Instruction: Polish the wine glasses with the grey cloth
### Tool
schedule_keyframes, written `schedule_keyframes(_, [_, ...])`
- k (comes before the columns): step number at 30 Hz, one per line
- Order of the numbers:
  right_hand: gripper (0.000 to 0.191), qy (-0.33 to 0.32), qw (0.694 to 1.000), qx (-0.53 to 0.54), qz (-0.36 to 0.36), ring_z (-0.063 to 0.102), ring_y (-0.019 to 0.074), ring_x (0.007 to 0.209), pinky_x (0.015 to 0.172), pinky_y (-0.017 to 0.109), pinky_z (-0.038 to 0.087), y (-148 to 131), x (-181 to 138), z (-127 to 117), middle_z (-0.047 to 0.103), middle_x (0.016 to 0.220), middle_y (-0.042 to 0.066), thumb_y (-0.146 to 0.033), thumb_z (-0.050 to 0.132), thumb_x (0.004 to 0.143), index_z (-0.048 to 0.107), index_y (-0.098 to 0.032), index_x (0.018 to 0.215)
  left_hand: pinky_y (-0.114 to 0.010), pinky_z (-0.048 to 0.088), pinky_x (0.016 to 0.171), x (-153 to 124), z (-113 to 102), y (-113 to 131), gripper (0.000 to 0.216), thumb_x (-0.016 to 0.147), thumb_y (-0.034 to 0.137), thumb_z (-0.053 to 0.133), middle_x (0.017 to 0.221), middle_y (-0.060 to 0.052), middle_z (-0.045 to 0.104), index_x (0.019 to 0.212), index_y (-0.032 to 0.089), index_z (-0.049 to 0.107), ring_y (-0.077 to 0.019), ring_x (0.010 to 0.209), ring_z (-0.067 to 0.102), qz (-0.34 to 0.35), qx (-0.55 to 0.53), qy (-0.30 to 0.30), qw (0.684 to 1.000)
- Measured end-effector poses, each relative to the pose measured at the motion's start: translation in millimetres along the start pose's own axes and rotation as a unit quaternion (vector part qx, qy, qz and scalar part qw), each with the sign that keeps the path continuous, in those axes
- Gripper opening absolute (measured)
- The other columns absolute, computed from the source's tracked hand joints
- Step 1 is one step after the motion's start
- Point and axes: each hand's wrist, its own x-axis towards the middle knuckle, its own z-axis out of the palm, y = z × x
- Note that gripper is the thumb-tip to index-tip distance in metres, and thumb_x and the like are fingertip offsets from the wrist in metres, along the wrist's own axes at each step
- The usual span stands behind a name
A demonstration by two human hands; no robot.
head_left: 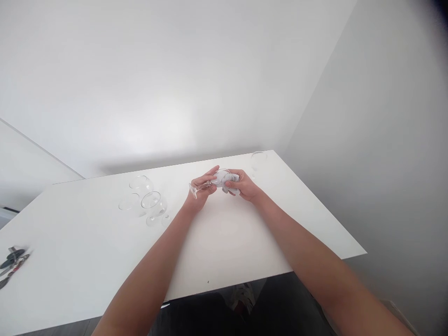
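Observation:
A clear stemmed wine glass [219, 178] lies tilted on its side in the air above the table, its foot pointing left toward me and its bowl to the right. My left hand [202, 189] is closed around the stem and lower bowl. My right hand [245, 184] grips a bunched pale grey-white cloth [230, 183], pressed against the bowl near the rim. The cloth and fingers hide part of the bowl.
Several clear glasses [154, 201] stand together on the white table [84, 242] left of my hands. Another glass [259, 159] is by the far right corner. Dark and metallic items [14, 261] lie at the left edge. Walls rise behind and at right.

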Motion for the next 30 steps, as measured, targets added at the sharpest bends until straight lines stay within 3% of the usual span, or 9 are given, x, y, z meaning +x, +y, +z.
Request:
schedule_keyframes(2, [0.049, 0.044, 0.998, 0.000, -0.045, 0.056, 0.0132, 0.059, 0.043, 0.024, 0.040, 1, 0, -1, 0.062, 0.075, 0.002, -0.048, 0.087, 0.073, 0.070, -0.016, 0.106, -0.047, 0.051, 0.107, 1, 2, 3, 0.053, 0.075, 0.025, 0.089, 0.153, -0.009, 0.056, 0.125, 0.030, 0.070, -0.0306, 0.137, 0.056, -0.028, -0.019, 0.009, 0.999])
schedule_keyframes(5, [0.047, 0.076, 0.993, 0.009, -0.091, 0.054, 0.0133, 0.059, 0.045, 0.025, 0.042, 1, -1, -4, 0.063, 0.074, 0.002, -0.053, 0.086, 0.072, 0.070, -0.018, 0.100, -0.047, 0.061, 0.090, 3, 1, 6, 0.050, 0.087, 0.053, 0.074, 0.125, -0.014, 0.071, 0.127, 0.024, 0.066, -0.0266, 0.103, 0.073, -0.136, -0.098, 0.001, 0.986])
schedule_keyframes(8, [0.043, 0.067, 0.994, -0.013, -0.091, 0.049, 0.0123, 0.056, 0.045, 0.025, 0.038, 0, -3, -7, 0.060, 0.070, 0.001, -0.050, 0.088, 0.070, 0.071, -0.018, 0.092, -0.042, 0.062, 0.061, 1, -5, 7, 0.078, 0.088, 0.084, 0.041, 0.082, -0.012, 0.073, 0.111, 0.015, 0.067, -0.0210, 0.058, 0.067, -0.295, -0.149, -0.119, 0.936])
schedule_keyframes(10, [0.039, 0.064, 0.993, -0.036, -0.093, 0.047, 0.0114, 0.057, 0.048, 0.025, 0.036, 0, -3, -7, 0.058, 0.071, 0.000, -0.048, 0.088, 0.070, 0.072, -0.017, 0.087, -0.039, 0.060, 0.054, -2, -11, 6, 0.082, 0.086, 0.088, 0.038, 0.073, -0.011, 0.071, 0.108, 0.014, 0.066, -0.0191, 0.048, 0.063, -0.349, -0.152, -0.193, 0.904])
schedule_keyframes(16, [0.036, 0.075, 0.985, -0.089, -0.129, 0.050, 0.0143, 0.068, 0.059, 0.028, 0.040, -2, -2, 7, 0.059, 0.079, 0.001, -0.048, 0.085, 0.075, 0.074, -0.020, 0.094, -0.032, 0.060, 0.051, -10, -20, 6, 0.046, 0.091, 0.059, 0.062, 0.064, -0.003, 0.067, 0.106, 0.016, 0.067, -0.0146, 0.040, 0.059, -0.294, -0.130, -0.207, 0.924])
schedule_keyframes(19, [0.038, 0.158, 0.964, -0.151, -0.151, 0.059, 0.0203, 0.088, 0.071, 0.032, 0.049, -6, -3, 17, 0.067, 0.103, 0.005, -0.052, 0.072, 0.087, 0.071, -0.027, 0.116, -0.033, 0.062, 0.053, -9, -16, 9, 0.035, 0.094, 0.049, 0.063, 0.059, 0.002, 0.060, 0.107, 0.017, 0.066, -0.0143, 0.041, 0.059, -0.258, -0.106, -0.173, 0.945])
schedule_keyframes(23, [0.038, 0.304, 0.887, -0.278, -0.208, 0.062, 0.0269, 0.110, 0.083, 0.037, 0.053, -7, -7, 29, 0.067, 0.125, 0.009, -0.051, 0.050, 0.100, 0.064, -0.030, 0.129, -0.041, 0.064, 0.074, -7, -9, 11, 0.032, 0.091, 0.045, 0.071, 0.062, 0.003, 0.054, 0.106, 0.016, 0.070, -0.0108, 0.046, 0.055, -0.205, -0.073, -0.165, 0.962])
schedule_keyframes(26, [0.038, 0.386, 0.850, -0.295, -0.201, 0.067, 0.0236, 0.087, 0.074, 0.035, 0.052, -3, -8, 35, 0.070, 0.109, 0.009, -0.052, 0.047, 0.102, 0.056, -0.028, 0.130, -0.039, 0.060, 0.076, -6, -5, 10, 0.034, 0.090, 0.046, 0.073, 0.061, 0.006, 0.047, 0.108, 0.017, 0.071, -0.0075, 0.045, 0.045, -0.167, -0.078, -0.127, 0.975])
schedule_keyframes(30, [0.034, 0.325, 0.907, -0.241, -0.116, 0.051, 0.0161, 0.053, 0.054, 0.028, 0.041, 3, -3, 42, 0.057, 0.067, -0.003, -0.060, 0.046, 0.101, 0.053, -0.028, 0.108, -0.036, 0.055, 0.074, -5, -2, 6, 0.036, 0.093, 0.050, 0.068, 0.061, 0.003, 0.051, 0.093, 0.014, 0.072, -0.0081, 0.048, 0.045, -0.142, -0.049, -0.096, 0.984])
